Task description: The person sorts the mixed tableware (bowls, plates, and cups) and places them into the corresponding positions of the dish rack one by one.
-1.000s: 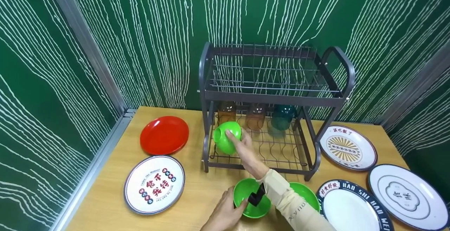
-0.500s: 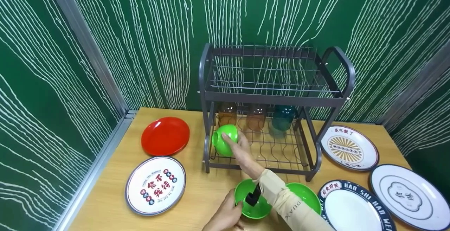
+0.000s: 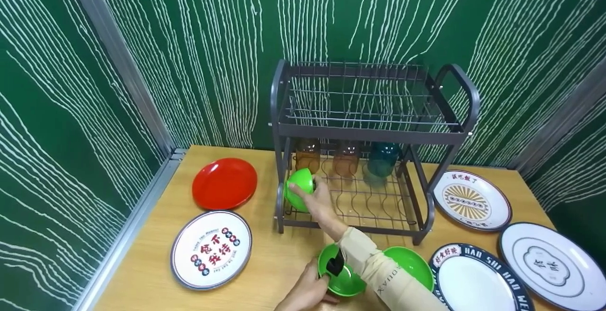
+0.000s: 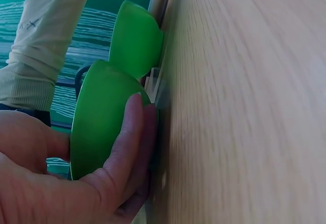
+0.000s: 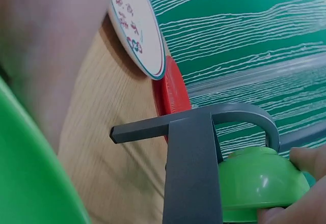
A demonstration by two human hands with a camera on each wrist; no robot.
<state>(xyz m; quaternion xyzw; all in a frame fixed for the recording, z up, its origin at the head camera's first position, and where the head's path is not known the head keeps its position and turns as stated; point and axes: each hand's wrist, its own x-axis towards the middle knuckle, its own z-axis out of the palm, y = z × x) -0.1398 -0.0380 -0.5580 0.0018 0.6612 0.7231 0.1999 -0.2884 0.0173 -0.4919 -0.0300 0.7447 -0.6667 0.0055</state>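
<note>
My right hand (image 3: 321, 202) grips a green bowl (image 3: 299, 190), tilted on its side, at the left end of the dish rack's lower wire shelf (image 3: 374, 202). In the right wrist view this bowl (image 5: 262, 180) sits just beyond the rack's dark post (image 5: 191, 168), fingers and thumb at its rim. My left hand (image 3: 307, 285) pinches the rim of a second green bowl (image 3: 350, 282) near the table's front, thumb inside and fingers outside, as the left wrist view shows on that bowl (image 4: 102, 117). A third green bowl (image 3: 412, 266) lies right of it, partly behind my right sleeve.
The two-tier dish rack (image 3: 369, 132) stands against the green wall. Amber (image 3: 307, 157), pink (image 3: 346, 159) and teal (image 3: 382, 159) glasses line its lower back. Left lie a red plate (image 3: 225, 183) and a white plate (image 3: 211, 273); several patterned plates, one dark-rimmed (image 3: 478, 282), lie right.
My right hand has moved slightly left and lower with its bowl, whose opening has turned away from view. My left hand still holds its bowl in nearly the same place.
</note>
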